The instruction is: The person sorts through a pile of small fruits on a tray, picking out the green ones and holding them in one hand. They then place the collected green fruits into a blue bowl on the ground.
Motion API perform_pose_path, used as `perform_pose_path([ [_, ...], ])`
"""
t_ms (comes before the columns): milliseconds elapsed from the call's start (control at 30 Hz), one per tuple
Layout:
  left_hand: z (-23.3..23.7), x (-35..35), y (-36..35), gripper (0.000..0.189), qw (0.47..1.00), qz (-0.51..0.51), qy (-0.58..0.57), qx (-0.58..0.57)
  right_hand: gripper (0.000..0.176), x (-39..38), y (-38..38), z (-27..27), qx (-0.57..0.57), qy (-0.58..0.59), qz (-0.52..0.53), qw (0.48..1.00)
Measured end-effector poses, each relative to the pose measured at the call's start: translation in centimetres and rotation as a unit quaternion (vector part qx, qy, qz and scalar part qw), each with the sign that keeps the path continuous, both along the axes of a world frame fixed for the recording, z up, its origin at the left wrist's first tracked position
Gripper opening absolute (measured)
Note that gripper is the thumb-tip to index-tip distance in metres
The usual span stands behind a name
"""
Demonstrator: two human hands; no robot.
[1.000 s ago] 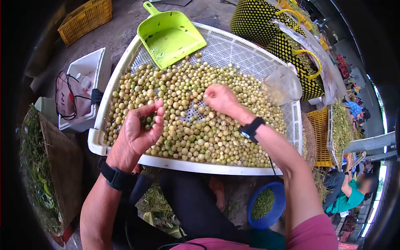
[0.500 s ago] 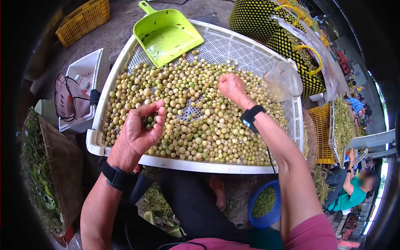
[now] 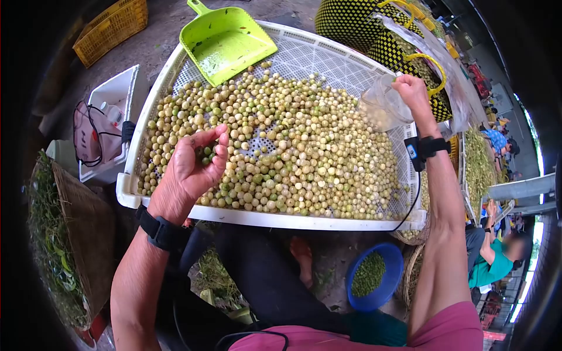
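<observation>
A white perforated tray (image 3: 304, 224) holds a spread of small round yellowish-green fruits (image 3: 304, 146). Over its left part is my left hand (image 3: 196, 161), palm up with fingers curled round several darker green fruits (image 3: 206, 153). My right hand (image 3: 411, 92) is closed at the tray's right rim, beside the upper edge of a clear plastic container (image 3: 383, 105); what its fingers hold, if anything, is too small to make out. A lime-green dustpan (image 3: 231, 47) rests on the tray's far left corner.
Checkered bags (image 3: 351, 26) stand behind the tray, a white box (image 3: 126, 93) and leaf-filled basket (image 3: 88, 234) at left. A yellow crate (image 3: 111, 32) lies far left. Below is a blue bowl (image 3: 391, 275) of green fruits. A co-worker in green (image 3: 492, 269) sits at right.
My right hand has moved right and away from me, from over the fruits to the clear container. My left hand stays almost in place, and the view has shifted slightly.
</observation>
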State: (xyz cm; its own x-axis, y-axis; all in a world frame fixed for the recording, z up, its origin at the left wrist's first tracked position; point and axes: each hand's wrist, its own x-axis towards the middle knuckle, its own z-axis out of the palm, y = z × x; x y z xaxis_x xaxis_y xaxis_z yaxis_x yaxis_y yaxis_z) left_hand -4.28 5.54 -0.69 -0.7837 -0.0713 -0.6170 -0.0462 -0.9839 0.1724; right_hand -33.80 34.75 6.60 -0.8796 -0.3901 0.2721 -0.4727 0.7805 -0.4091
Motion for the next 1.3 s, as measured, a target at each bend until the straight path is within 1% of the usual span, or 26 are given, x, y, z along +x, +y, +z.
perform_pose_path([
  [100,-0.4,0.0,0.1,0.019,1.000,-0.010,-0.001,-0.006,0.008,1.7,-0.7,-2.4,-0.005,0.134,0.081,0.988],
  [133,-0.8,0.1,0.1,0.021,0.999,-0.022,0.016,-0.016,0.009,3.3,-1.8,-3.2,-0.056,0.027,0.108,0.992],
  [167,-1.0,0.1,0.1,0.021,0.999,-0.025,0.016,-0.015,0.010,5.0,-3.3,-4.0,-0.107,-0.081,0.131,0.982],
  [233,-1.1,0.1,0.2,0.021,0.999,-0.032,0.016,-0.012,0.012,7.8,-6.3,-5.5,-0.111,-0.160,0.170,0.966],
  [300,-1.0,0.1,0.3,0.021,0.999,-0.030,0.012,-0.009,0.018,8.4,-8.4,-8.2,-0.159,-0.191,0.224,0.942],
  [333,-0.8,0.1,0.3,0.020,1.000,-0.028,0.011,-0.008,0.020,9.1,-9.2,-7.9,-0.186,-0.270,0.195,0.924],
  [400,-0.5,0.0,0.3,0.019,1.000,-0.023,-0.001,-0.006,0.022,10.3,-10.3,-7.2,-0.233,-0.423,0.135,0.865],
  [433,-0.4,0.0,0.3,0.019,1.000,-0.019,-0.008,-0.003,0.023,9.9,-10.2,-7.7,-0.128,-0.364,0.158,0.909],
  [467,-0.4,0.1,0.3,0.019,1.000,-0.026,-0.003,-0.009,0.023,9.3,-9.7,-8.8,-0.020,-0.298,0.179,0.938],
  [500,-0.5,0.2,0.2,0.019,1.000,-0.024,-0.002,-0.006,0.023,9.1,-9.6,-9.4,0.089,-0.227,0.197,0.950],
  [533,-0.5,0.2,0.3,0.019,1.000,-0.023,-0.001,-0.004,0.020,9.3,-9.1,-10.1,0.148,-0.180,0.195,0.953],
  [633,-0.1,0.1,0.6,0.020,1.000,-0.023,-0.010,-0.015,0.015,10.7,-9.1,-12.0,0.142,-0.147,0.165,0.965],
  [667,-0.3,0.2,0.4,0.020,0.999,-0.028,-0.005,-0.015,0.010,10.8,-9.1,-12.1,0.152,-0.123,0.167,0.966],
  [767,-0.2,0.2,0.3,0.020,0.999,-0.031,0.000,-0.008,0.013,10.5,-8.8,-10.7,0.103,-0.174,0.185,0.962],
  [800,0.0,0.4,0.3,0.020,1.000,-0.028,0.000,-0.006,0.014,9.3,-8.7,-10.6,0.106,-0.122,0.130,0.978],
  [833,0.1,0.5,0.2,0.020,1.000,-0.025,-0.001,-0.004,0.012,8.1,-7.6,-9.7,-0.028,-0.076,0.187,0.979],
  [867,-0.1,0.6,0.0,0.020,1.000,-0.023,0.010,-0.002,0.010,7.8,-7.0,-6.9,-0.050,-0.030,0.124,0.991],
  [933,-0.7,0.7,-0.4,0.021,0.999,-0.023,0.032,0.001,0.010,4.5,-4.3,-4.4,-0.127,0.041,0.087,0.987],
  [1000,-0.7,0.8,-0.5,0.021,0.999,-0.027,0.036,0.004,0.010,2.4,-1.8,-2.0,-0.029,0.134,-0.004,0.991],
  [1033,-0.6,0.8,-0.5,0.021,0.999,-0.028,0.038,0.007,0.009,2.2,-1.0,-2.3,0.027,0.184,-0.002,0.983],
  [1100,0.1,0.6,-0.1,0.019,1.000,-0.023,0.006,0.001,0.009,2.3,0.1,-3.3,0.137,0.283,0.005,0.949],
  [1133,0.3,0.6,0.0,0.018,1.000,-0.017,-0.011,-0.002,0.009,4.4,-0.9,-4.1,0.094,0.196,0.073,0.973],
  [1167,0.1,0.8,-0.1,0.018,1.000,-0.020,-0.007,-0.003,0.008,6.8,-2.2,-5.5,0.036,0.076,0.155,0.984],
  [1200,-0.1,0.8,-0.1,0.018,1.000,-0.026,-0.002,-0.005,0.007,9.2,-3.4,-7.0,-0.024,-0.045,0.230,0.972],
  [1233,-0.2,0.7,-0.2,0.018,0.999,-0.031,0.005,-0.009,0.010,11.5,-4.7,-8.5,-0.022,-0.095,0.262,0.960],
  [1300,-0.2,0.6,0.1,0.019,1.000,-0.023,0.001,-0.009,0.013,14.3,-6.2,-9.8,0.098,-0.067,0.311,0.943],
])
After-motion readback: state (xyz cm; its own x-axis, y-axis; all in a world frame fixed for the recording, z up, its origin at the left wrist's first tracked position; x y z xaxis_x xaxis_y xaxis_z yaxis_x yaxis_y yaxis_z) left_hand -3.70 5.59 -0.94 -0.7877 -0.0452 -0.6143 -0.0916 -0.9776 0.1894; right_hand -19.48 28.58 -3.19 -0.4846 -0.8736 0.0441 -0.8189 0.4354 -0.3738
